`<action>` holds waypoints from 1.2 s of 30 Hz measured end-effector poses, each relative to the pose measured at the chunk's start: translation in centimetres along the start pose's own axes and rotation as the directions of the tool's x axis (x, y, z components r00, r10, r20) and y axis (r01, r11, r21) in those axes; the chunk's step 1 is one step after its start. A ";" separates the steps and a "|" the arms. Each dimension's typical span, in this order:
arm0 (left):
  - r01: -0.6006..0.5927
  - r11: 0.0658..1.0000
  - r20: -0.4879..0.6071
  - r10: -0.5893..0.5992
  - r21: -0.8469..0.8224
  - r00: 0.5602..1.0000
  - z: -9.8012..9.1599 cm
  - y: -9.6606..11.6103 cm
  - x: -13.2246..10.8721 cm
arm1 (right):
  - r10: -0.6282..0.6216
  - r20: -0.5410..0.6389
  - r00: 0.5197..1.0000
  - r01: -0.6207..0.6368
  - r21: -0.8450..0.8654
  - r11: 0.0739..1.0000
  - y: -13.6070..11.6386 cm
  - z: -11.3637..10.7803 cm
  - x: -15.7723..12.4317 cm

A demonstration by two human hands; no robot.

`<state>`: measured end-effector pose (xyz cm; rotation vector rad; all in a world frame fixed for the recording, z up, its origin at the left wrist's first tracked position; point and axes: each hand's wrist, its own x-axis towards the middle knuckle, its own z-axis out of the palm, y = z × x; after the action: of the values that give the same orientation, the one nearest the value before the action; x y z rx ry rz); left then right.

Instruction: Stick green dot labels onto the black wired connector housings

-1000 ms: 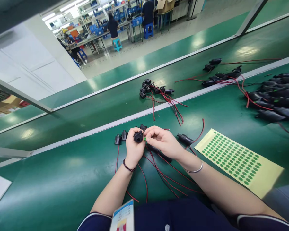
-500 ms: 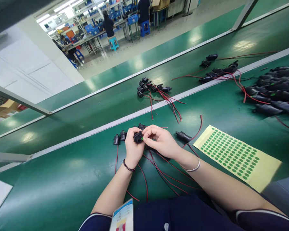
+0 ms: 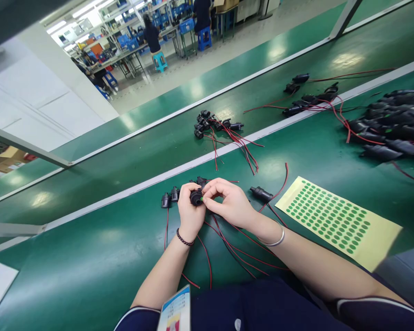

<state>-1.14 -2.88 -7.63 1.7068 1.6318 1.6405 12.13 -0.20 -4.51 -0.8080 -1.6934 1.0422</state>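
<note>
Your left hand [image 3: 189, 212] has its grip closed around a black round plastic socket [image 3: 195, 197], fingers wrapped over the body and the open face turned toward you. You hold it just above the green desk [image 3: 89, 257], well to the left of the yellow paper sheet of green round stickers [image 3: 338, 225]. Your right hand [image 3: 232, 206], nearer that sheet, has its grip narrowed to a pinch: thumb and forefinger tips meet at the socket's rim, and a small green round sticker [image 3: 201, 199] shows under them, touching the socket. Whether the sticker is already stuck down I cannot tell.

Thin red and black wires [image 3: 227, 248] run from under your hands toward your body, left of the sheet's near corner. A single black plug-shaped connector [image 3: 261, 193] lies on the desk between your right hand and the sheet, close to the sheet's left corner. 2 more black sockets [image 3: 169, 197] sit side by side farther from the sheet than your left hand, just beside it.

Beyond the sheet's far-left side, across a pale strip, a bunch of black sockets with red wires [image 3: 212, 126] lies on the green conveyor belt [image 3: 141, 151]. Past the sheet's far-right edge a pile of black connectors [image 3: 389, 126] is heaped, well apart from your hands. A white card [image 3: 0, 287] lies at the desk's edge, farthest left of the sheet
</note>
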 end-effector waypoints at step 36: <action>0.035 0.994 -0.074 -0.043 -0.105 0.996 0.6 0.3 -0.7 | 0.095 -0.045 0.994 -0.085 0.198 0.977 0.7 1.7 -0.7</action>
<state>-0.30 -3.27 -7.95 1.5710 1.5730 1.7592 10.84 -1.02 -5.72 -0.7831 -1.4933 1.2179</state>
